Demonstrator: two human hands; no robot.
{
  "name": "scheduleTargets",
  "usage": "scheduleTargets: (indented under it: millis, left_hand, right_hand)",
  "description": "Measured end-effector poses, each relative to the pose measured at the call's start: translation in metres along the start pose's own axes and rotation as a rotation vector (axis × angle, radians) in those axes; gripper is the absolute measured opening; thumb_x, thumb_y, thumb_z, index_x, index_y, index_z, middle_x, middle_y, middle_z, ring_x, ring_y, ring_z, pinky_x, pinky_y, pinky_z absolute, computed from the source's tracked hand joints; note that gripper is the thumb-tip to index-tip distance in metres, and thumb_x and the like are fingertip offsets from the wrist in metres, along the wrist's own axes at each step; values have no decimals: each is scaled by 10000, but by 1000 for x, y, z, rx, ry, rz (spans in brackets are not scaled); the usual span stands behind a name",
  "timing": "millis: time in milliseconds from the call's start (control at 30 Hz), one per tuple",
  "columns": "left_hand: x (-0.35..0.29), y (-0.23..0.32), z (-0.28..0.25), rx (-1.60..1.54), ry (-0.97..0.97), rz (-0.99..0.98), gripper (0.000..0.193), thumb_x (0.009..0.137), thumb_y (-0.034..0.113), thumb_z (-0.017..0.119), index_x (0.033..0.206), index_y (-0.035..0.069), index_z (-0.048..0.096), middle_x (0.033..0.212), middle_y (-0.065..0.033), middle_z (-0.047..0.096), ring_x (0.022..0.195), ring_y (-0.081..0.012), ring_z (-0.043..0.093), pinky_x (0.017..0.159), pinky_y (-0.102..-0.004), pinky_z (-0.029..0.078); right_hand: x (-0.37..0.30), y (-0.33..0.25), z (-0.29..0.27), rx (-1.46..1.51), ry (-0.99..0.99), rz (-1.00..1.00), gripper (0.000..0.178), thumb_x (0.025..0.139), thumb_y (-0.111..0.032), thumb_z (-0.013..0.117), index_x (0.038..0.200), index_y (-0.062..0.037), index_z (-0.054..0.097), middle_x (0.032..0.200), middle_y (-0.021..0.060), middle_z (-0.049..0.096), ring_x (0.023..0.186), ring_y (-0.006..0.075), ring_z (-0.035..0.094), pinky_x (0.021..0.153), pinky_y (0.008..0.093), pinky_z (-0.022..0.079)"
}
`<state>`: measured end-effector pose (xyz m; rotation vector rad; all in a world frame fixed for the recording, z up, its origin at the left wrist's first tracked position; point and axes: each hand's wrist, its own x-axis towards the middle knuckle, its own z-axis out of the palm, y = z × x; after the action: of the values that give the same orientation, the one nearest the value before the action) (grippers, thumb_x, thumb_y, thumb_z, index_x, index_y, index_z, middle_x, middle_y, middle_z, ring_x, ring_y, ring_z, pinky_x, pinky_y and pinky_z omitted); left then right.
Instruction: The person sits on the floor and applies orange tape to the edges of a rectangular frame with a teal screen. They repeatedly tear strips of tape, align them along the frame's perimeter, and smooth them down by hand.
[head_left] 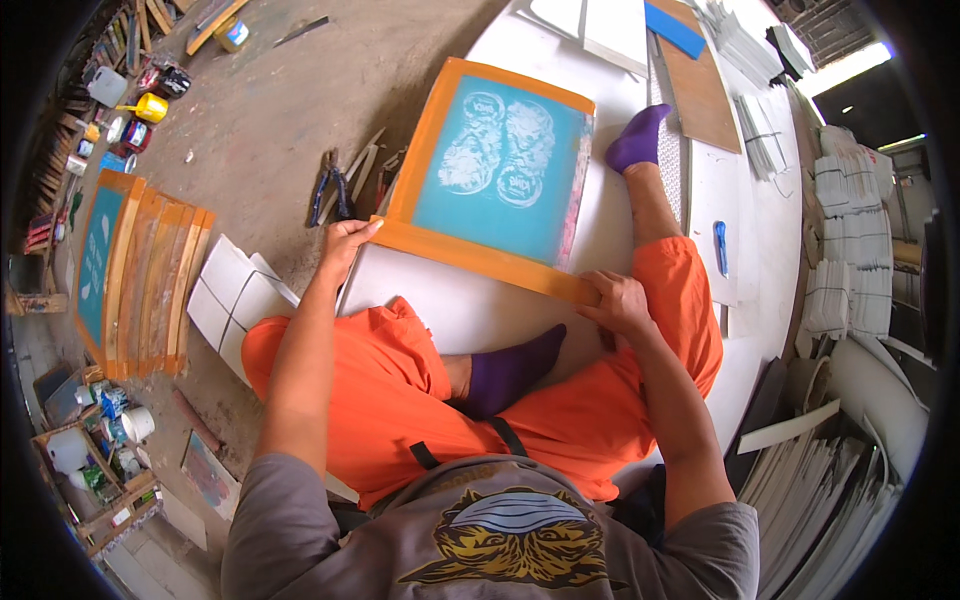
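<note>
A silkscreen frame [480,252] with orange taped edges and a teal mesh lies in front of me on the white work surface [400,285]. Two pale shoe-sole shapes show in its mesh. My left hand [345,245] is closed on the near left corner, its thumb on top of the edge. At the near right corner, my right hand [618,300] curls its fingers over the frame; its palm side is hidden. Pliers-like tools [335,190] with dark handles sit just beyond my left hand. My legs, with purple socks [515,370], flank the near edge.
More orange-edged frames [150,275] stand in a stack at left. Paint cans [150,107] line the far left floor. A blue cutter [720,248] lies right of my leg, near a brown board [700,90]. Tied bundles of sheets [850,230] are piled along the right.
</note>
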<state>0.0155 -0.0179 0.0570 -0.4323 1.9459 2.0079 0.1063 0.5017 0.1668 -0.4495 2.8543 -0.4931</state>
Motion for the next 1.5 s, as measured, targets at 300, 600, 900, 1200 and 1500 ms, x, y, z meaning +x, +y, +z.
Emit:
scheduleTargets:
  millis: [300, 600, 900, 1200, 1500]
  left_hand:
    - [3, -6, 4, 32, 51, -15, 240, 888, 215, 843, 988, 7, 774, 889, -20, 741, 766, -82, 650, 706, -239, 505]
    - [5, -12, -5, -2, 29, -36, 237, 910, 236, 823, 961, 12, 767, 876, -15, 736, 760, -72, 641, 707, -234, 499]
    - [0, -3, 0, 26, 82, -19, 239, 937, 266, 797, 919, 34, 747, 847, 7, 715, 711, -63, 612, 667, -232, 487]
    - [8, -24, -6, 16, 108, -10, 245, 929, 261, 805, 953, 21, 763, 871, -23, 741, 734, -80, 658, 692, -239, 521]
    - [7, -30, -3, 35, 130, -23, 222, 950, 272, 786, 924, 53, 759, 808, 28, 697, 690, -46, 588, 649, -221, 465]
  right_hand:
    - [3, -5, 11, 42, 36, 88, 527, 746, -403, 824, 1175, -152, 648, 1030, 118, 741, 951, 342, 720, 835, 455, 571]
    - [6, -9, 15, 70, 92, 69, 538, 710, -378, 885, 1116, -128, 636, 994, 82, 747, 925, 305, 734, 783, 428, 581]
    - [8, -13, 14, 62, 52, 75, 525, 710, -359, 881, 1110, -124, 637, 983, 107, 745, 909, 324, 728, 773, 432, 580]
    - [10, -13, 15, 51, 80, 39, 537, 701, -351, 891, 1118, -129, 636, 968, 110, 748, 872, 333, 731, 749, 436, 581]
    - [11, -8, 18, 43, 84, 32, 531, 696, -331, 886, 1110, -127, 623, 948, 115, 747, 864, 341, 730, 744, 440, 578]
